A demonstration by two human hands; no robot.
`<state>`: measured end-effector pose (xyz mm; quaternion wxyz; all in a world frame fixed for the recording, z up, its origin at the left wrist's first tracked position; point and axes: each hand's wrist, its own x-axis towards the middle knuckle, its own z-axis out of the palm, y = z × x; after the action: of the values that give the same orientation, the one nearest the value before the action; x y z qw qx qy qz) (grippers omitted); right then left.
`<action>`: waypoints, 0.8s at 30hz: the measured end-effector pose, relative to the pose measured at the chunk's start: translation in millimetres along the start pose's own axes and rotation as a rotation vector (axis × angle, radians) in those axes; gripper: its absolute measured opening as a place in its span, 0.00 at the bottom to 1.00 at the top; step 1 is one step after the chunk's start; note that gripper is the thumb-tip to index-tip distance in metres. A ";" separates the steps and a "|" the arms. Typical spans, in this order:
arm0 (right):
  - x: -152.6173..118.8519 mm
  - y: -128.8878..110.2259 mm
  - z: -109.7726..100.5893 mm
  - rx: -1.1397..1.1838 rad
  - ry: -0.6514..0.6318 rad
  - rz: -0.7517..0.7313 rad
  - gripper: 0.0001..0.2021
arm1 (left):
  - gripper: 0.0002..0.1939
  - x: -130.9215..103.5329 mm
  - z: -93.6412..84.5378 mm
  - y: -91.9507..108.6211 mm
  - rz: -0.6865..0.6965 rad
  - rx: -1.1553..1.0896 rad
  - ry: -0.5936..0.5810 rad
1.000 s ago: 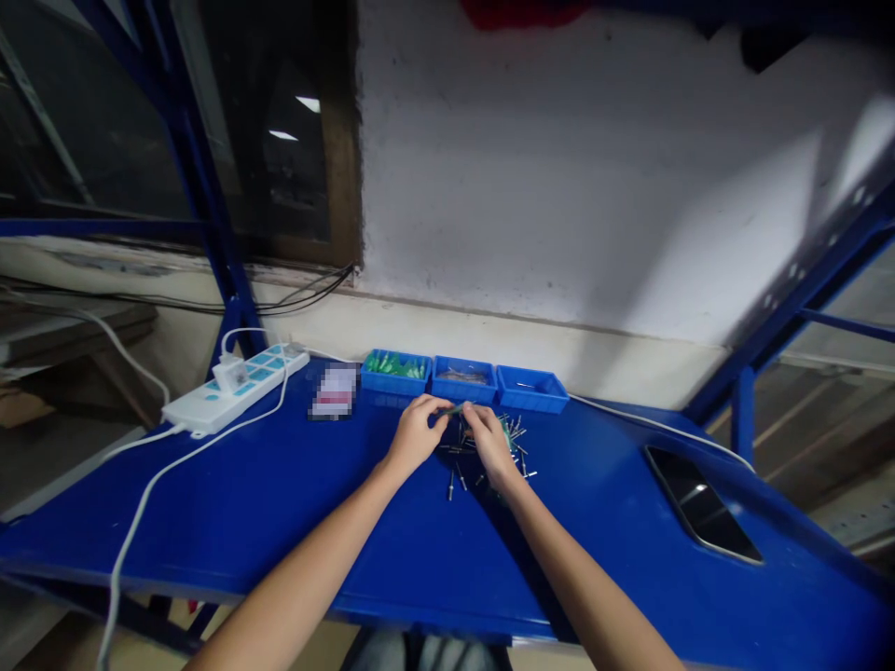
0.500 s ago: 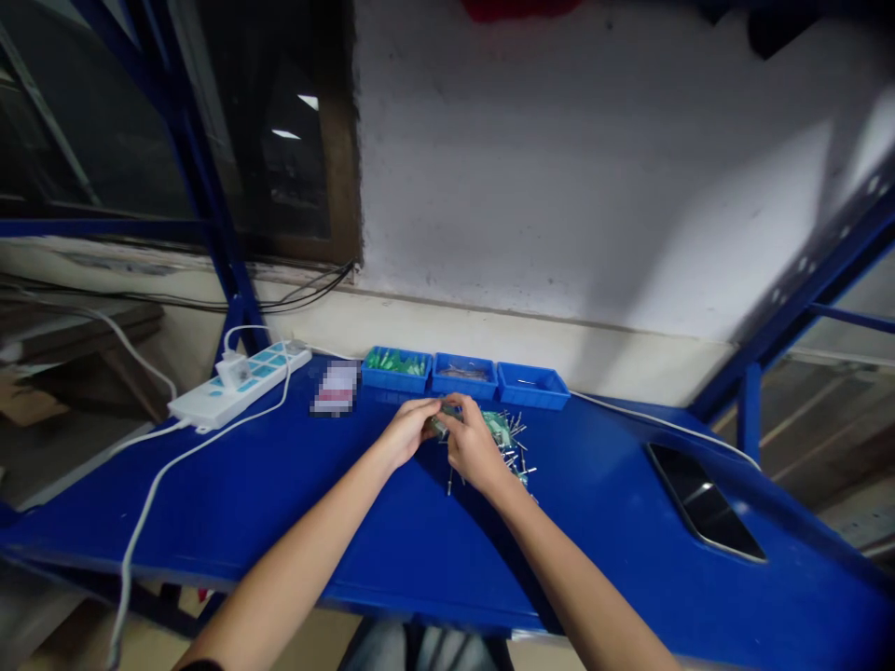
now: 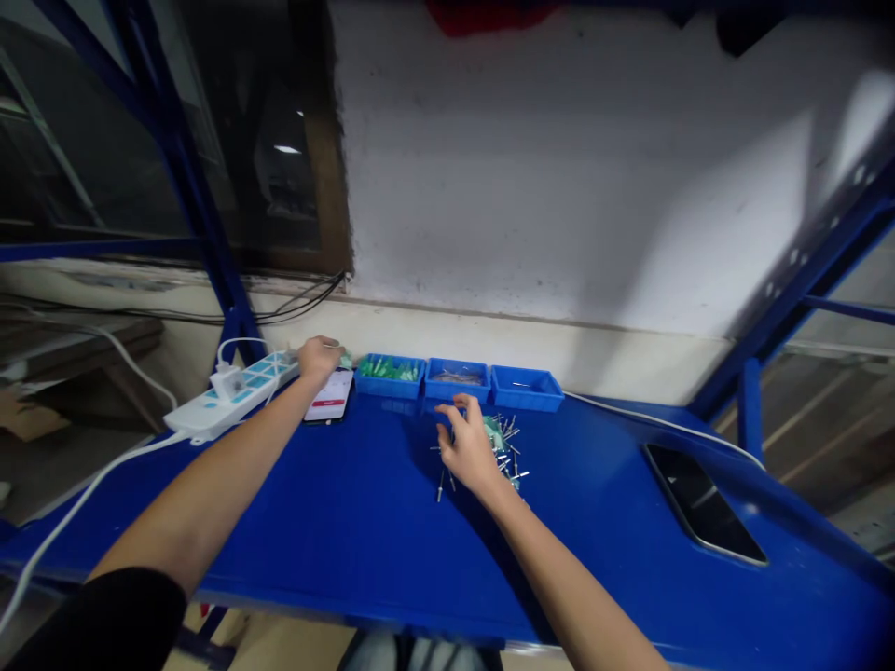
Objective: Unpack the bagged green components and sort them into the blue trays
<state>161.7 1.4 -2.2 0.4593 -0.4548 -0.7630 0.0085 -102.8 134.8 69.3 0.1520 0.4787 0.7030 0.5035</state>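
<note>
My left hand is stretched to the back edge of the table, above the far end of a lit phone. Its fingers are closed on a pale green, see-through plastic piece, only partly visible. My right hand hovers with fingers spread and curved, nothing between them, at the left side of a loose pile of thin metal pins resembling blind rivets. Pale green plastic lies among the pins. One pin lies apart, left of my right wrist.
Along the back stand three blue bins: one with green pieces, one with thin brownish pieces, one with few pieces. A white power strip with cables is at left. A dark phone lies at right.
My hands have come apart. The left moved to the back left, carrying greenish plastic past the lit phone. The right stayed by the pins and its fingers spread. The view shifted slightly.
</note>
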 end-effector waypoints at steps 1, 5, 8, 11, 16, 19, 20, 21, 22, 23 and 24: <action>-0.4 -1.6 0.3 0.004 -0.008 -0.003 0.15 | 0.09 3.9 4.8 -0.1 0.022 0.061 -0.014; 0.4 -3.1 -1.6 -0.003 -0.007 0.005 0.13 | 0.10 12.6 32.3 6.5 0.107 0.275 -0.072; 2.5 0.6 -4.8 -0.016 0.009 0.043 0.12 | 0.14 19.4 46.9 19.7 0.155 0.401 -0.117; 4.2 3.6 -7.5 -0.021 0.016 0.071 0.11 | 0.17 26.4 50.9 32.4 0.190 0.534 -0.170; 4.4 3.9 -8.2 -0.034 -0.003 0.100 0.10 | 0.16 28.0 48.1 34.6 0.180 0.755 -0.287; 3.0 5.1 -6.7 -0.045 -0.026 0.117 0.10 | 0.15 22.7 48.2 28.7 0.231 0.839 -0.341; 2.5 5.9 -6.4 -0.046 -0.031 0.123 0.10 | 0.15 20.5 49.2 27.0 0.260 0.856 -0.353; 2.2 7.0 -6.2 -0.045 -0.035 0.128 0.10 | 0.15 18.3 50.7 25.4 0.288 0.869 -0.365; 2.2 8.3 -6.3 -0.045 -0.038 0.134 0.10 | 0.15 16.1 52.7 24.2 0.312 0.876 -0.376; 2.4 9.7 -6.7 -0.046 -0.040 0.142 0.10 | 0.15 13.8 55.2 23.0 0.333 0.880 -0.389; 2.8 11.3 -7.4 -0.050 -0.042 0.152 0.10 | 0.15 11.5 58.0 21.8 0.349 0.880 -0.403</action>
<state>174.2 7.0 -0.8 0.4296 -0.5224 -0.7358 0.0337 -56.8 177.7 65.0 -0.0177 0.6951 0.7147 0.0757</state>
